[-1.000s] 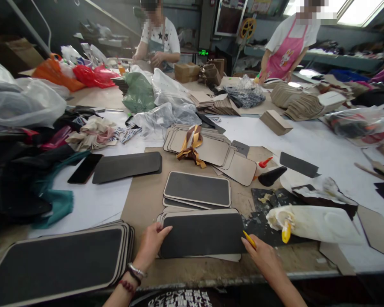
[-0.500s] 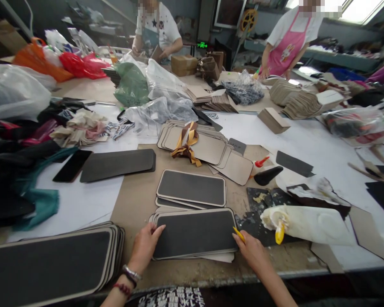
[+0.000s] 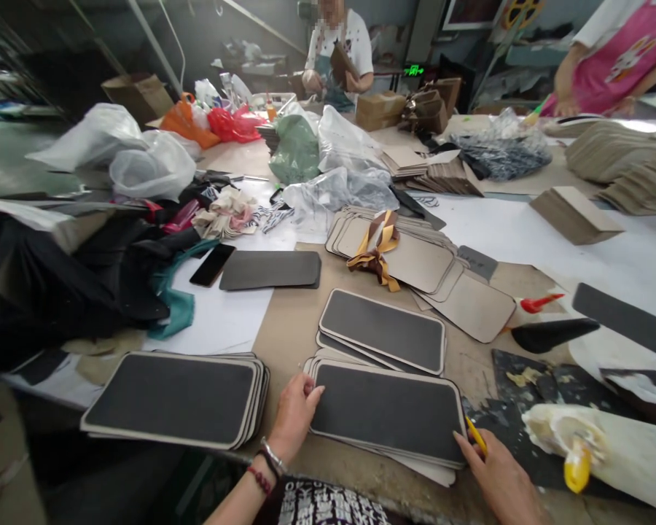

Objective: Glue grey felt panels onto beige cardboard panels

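A dark grey rounded panel (image 3: 385, 412) with a pale border tops a short stack in front of me at the table's near edge. My left hand (image 3: 295, 414) pinches its left end, thumb on top and fingers at the edge. At the right end, my right hand (image 3: 500, 467) grips a slim yellow pointed stick (image 3: 476, 436), and its thumb side touches the panel's corner. Just behind lies a smaller pile of similar panels (image 3: 383, 328). To the left, another stack of bordered panels (image 3: 169, 399) sits by the table edge.
At right are a white bottle (image 3: 628, 456) with a yellow tip and a glue-stained black board (image 3: 503, 394). Beige panels (image 3: 420, 255) carry a brown-yellow ribbon (image 3: 376, 251). A phone (image 3: 213, 265) lies beside plain dark panels (image 3: 270, 270). Two people stand across the table.
My view has turned left, so the table's contents sit farther right. Both hands stay at the panel's two ends. The person at the back now holds a brown piece higher.
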`<state>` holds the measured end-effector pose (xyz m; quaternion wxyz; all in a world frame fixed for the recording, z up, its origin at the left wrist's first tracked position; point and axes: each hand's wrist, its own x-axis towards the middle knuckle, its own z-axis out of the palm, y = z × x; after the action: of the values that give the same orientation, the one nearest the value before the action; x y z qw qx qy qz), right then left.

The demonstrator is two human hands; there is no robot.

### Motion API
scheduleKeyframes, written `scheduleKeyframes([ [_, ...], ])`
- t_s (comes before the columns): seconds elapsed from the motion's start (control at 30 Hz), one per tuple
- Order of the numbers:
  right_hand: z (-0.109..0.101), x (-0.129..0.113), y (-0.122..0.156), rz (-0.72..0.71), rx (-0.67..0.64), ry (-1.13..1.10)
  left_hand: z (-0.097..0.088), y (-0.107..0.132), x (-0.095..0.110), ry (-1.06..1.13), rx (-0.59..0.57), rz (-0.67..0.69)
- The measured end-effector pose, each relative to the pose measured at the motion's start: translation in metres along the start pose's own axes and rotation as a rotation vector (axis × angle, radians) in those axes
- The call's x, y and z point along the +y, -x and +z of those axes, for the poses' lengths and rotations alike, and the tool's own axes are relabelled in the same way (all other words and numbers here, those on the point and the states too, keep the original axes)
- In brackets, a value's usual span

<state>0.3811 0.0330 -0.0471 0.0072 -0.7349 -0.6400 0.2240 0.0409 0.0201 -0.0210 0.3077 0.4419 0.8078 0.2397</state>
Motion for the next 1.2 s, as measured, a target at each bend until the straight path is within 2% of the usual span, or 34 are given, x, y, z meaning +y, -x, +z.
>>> scheduleKeyframes([
  [0.13, -0.003, -0.007, 0.003, -0.014, 0.048, 0.04, -0.002, 0.005, -0.004, 0.043, 0.003, -0.011],
  [0.3, -0.012, -0.029, 0.015, -0.028, 0.13, 0.069, -0.01, 0.002, -0.013, 0.08, -0.007, -0.02],
  [0.47, -0.008, -0.041, 0.019, 0.021, 0.055, -0.123, -0.015, -0.004, -0.028, 0.006, 0.046, 0.037],
  [0.6, 0.001, -0.043, 0.019, 0.099, 0.009, -0.179, -0.015, -0.009, -0.036, 0.016, -0.01, 0.011],
  [0.77, 0.006, -0.044, 0.019, 0.121, 0.007, -0.204, -0.02, -0.015, -0.034, 0.07, -0.041, -0.083],
  [1.03, 0.008, -0.043, 0.021, 0.135, -0.007, -0.21, -0.027, -0.018, -0.023, 0.115, -0.076, -0.106],
  [1.2, 0.009, -0.042, 0.02, 0.136, 0.008, -0.215, -0.027, -0.018, -0.023, 0.206, -0.056, -0.126],
])
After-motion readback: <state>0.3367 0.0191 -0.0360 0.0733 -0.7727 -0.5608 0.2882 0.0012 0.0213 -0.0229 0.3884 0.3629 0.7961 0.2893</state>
